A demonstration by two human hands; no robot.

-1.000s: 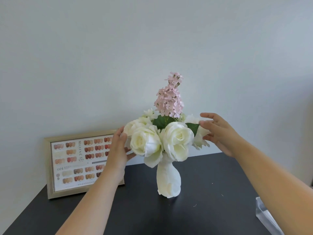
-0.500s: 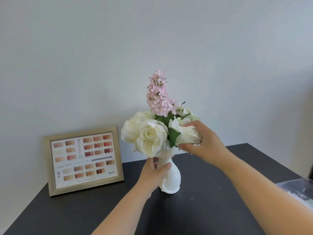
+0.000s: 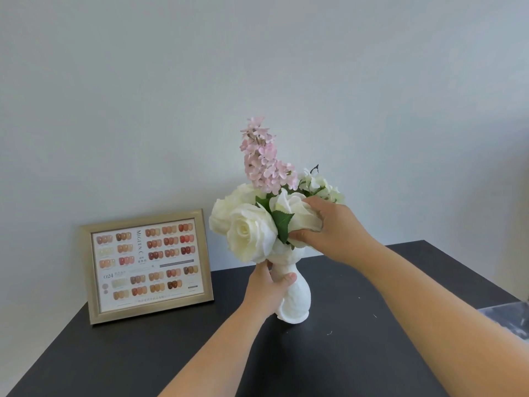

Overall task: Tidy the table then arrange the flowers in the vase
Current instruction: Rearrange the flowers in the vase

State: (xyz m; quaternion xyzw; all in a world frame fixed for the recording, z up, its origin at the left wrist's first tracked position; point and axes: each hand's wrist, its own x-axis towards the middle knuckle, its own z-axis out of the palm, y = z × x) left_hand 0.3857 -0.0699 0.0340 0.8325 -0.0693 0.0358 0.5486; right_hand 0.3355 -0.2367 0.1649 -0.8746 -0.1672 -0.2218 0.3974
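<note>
A white twisted vase (image 3: 297, 302) stands on the black table (image 3: 357, 353) and holds a bouquet. The bouquet has large white roses (image 3: 246, 230), a tall pink flower spike (image 3: 264, 160) leaning left, and small white blossoms (image 3: 320, 184) at the back right. My left hand (image 3: 269, 290) is wrapped around the vase's narrow neck. My right hand (image 3: 332, 229) grips the rightmost white rose (image 3: 294, 207) from the right side, its fingers pressed into the petals.
A gold-framed colour chart (image 3: 147, 265) leans against the grey wall at the back left of the table. A clear plastic box (image 3: 509, 316) sits at the table's right edge, partly behind my right forearm.
My left hand dropped from the roses' left side to the vase neck. My right hand closed on the right rose. The pink spike now leans left.
</note>
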